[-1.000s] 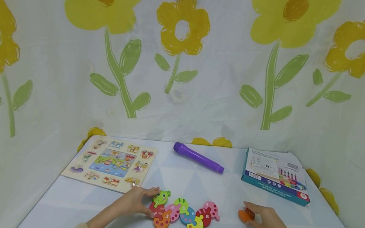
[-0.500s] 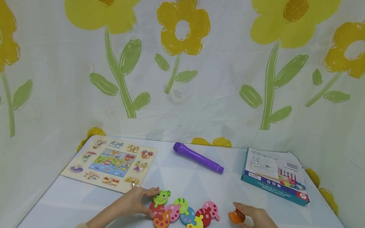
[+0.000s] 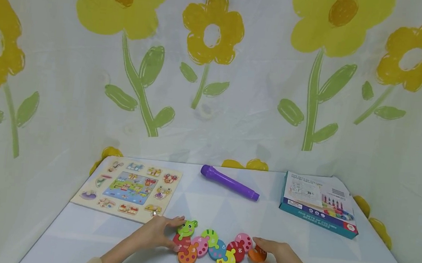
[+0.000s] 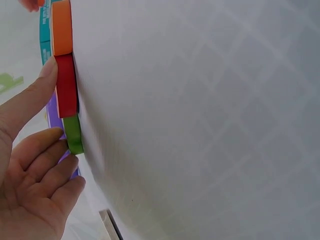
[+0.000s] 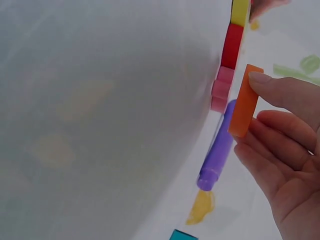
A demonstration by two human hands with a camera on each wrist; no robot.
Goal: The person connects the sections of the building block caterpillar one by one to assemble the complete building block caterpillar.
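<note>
A caterpillar puzzle (image 3: 216,252) of joined, numbered pieces lies on the table, its smiling green head (image 3: 186,229) at the left end. My left hand (image 3: 157,231) holds that end, thumb against the red piece (image 4: 67,86) and fingers by the green edge (image 4: 73,134). At the other end, my right hand (image 3: 281,259) pinches an orange puzzle piece (image 5: 245,102) marked 10 between thumb and fingers. In the head view it is right beside the pink 9 piece (image 3: 243,241); the right wrist view shows it raised off the table, apart from the pink piece.
Behind the caterpillar lies a purple toy microphone (image 3: 230,183). A wooden picture puzzle board (image 3: 167,215) is at the back left, and a teal-edged flat box (image 3: 319,204) at the back right. A flower-printed cloth (image 3: 243,122) hangs behind the table.
My right hand has moved left with the orange piece, from well right of the caterpillar up to its pink end. The left hand and the joined pieces have stayed in place.
</note>
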